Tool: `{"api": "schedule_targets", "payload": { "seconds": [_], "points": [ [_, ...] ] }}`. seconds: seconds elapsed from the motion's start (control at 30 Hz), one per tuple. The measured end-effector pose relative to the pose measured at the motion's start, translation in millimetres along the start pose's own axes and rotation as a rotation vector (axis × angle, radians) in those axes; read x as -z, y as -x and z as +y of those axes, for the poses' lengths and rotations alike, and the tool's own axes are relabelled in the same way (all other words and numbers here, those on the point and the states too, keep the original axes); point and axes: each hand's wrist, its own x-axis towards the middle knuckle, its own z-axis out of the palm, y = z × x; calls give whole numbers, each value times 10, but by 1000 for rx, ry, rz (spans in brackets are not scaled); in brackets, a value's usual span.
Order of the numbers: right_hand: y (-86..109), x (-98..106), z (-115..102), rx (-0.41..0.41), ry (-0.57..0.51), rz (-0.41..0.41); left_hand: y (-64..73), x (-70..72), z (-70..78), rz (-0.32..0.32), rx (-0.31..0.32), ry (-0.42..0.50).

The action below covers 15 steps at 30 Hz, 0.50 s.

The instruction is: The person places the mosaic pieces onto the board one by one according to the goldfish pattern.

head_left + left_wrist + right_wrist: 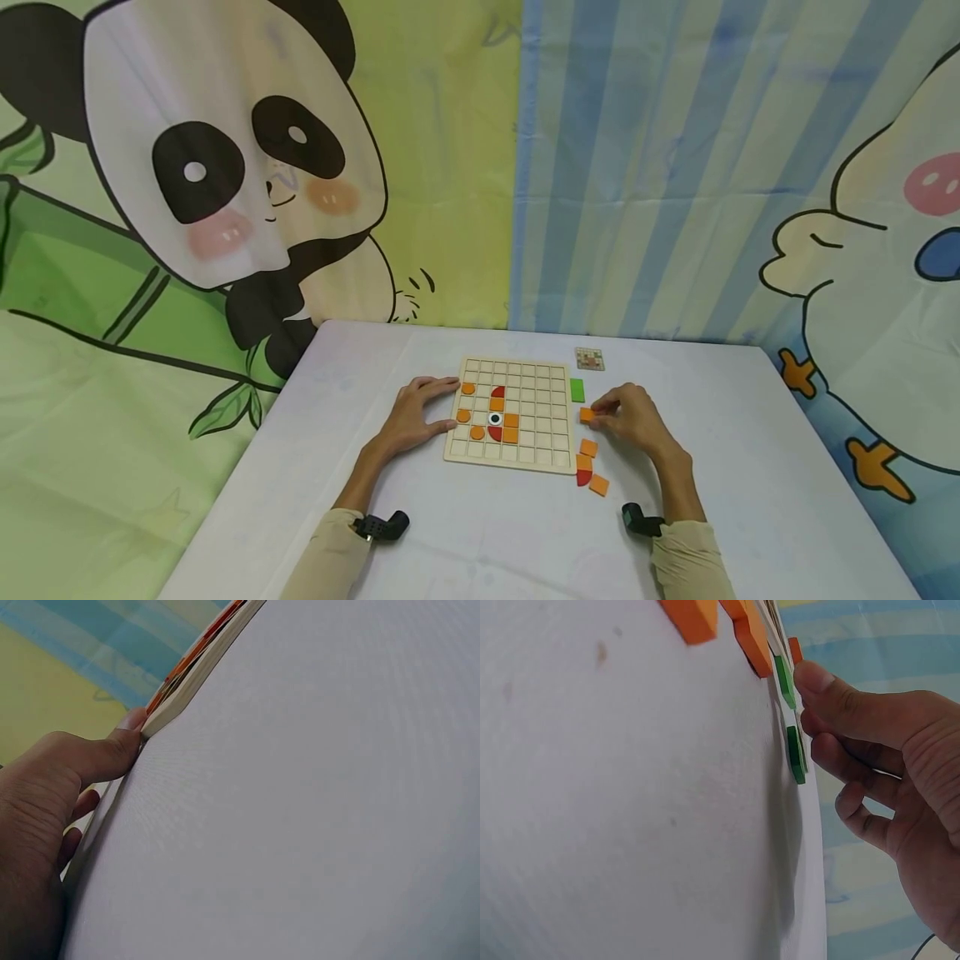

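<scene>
A wooden grid board (pixel 543 417) lies on the white table, bearing orange circles, orange squares, red quarter-round pieces and an eye tile (pixel 495 419). My left hand (pixel 408 417) rests at the board's left side, thumb and fingers spread against its edge. In the left wrist view the thumb (pixel 120 746) touches the board's rim. Just off the right side, my right hand (pixel 637 421) pinches an orange square tile (pixel 587 415) between thumb and fingers. The right wrist view shows this tile (pixel 795 649) held above the table, mostly hidden by the thumb.
Right of the board lie green pieces (pixel 577 390), loose orange squares (pixel 588 448) and a red quarter-round piece (pixel 583 478). A small patterned card (pixel 590 359) lies near the back right corner of the board. Cartoon-printed curtains (pixel 442 167) hang behind the table.
</scene>
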Motion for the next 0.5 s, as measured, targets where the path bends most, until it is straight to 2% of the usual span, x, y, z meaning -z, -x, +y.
{"api": "schedule_targets", "payload": {
  "seconds": [0.3,0.5],
  "points": [
    [-38,-52,-35,31,-17,-6,-23,-3,5,-8,-1,0],
    [-84,-95,-88,73,-32,-21,-21,-18,-8,9,-14,-9]
  ]
}}
